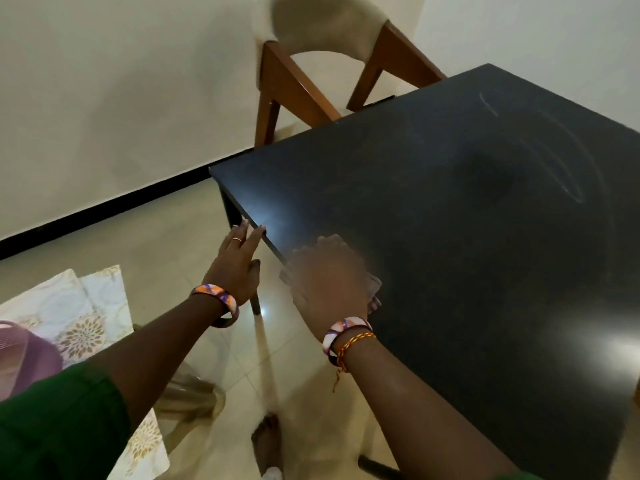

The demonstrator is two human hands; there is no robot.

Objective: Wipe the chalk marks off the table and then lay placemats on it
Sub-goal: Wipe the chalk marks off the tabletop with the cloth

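Right hand [329, 275], blurred, is pressing a cloth [374, 284] flat on the table [450, 271], chalk marks [561, 174] lying toward two o'clock, slanting away, left hand [239, 261] farther.

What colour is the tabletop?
Black, with faint white chalk marks; the tabletop shows in the head view.

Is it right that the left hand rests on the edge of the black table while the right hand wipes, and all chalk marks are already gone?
Not quite. The head view shows chalk marks on the far part of the table. The rest holds: left hand at the edge, right hand wiping.
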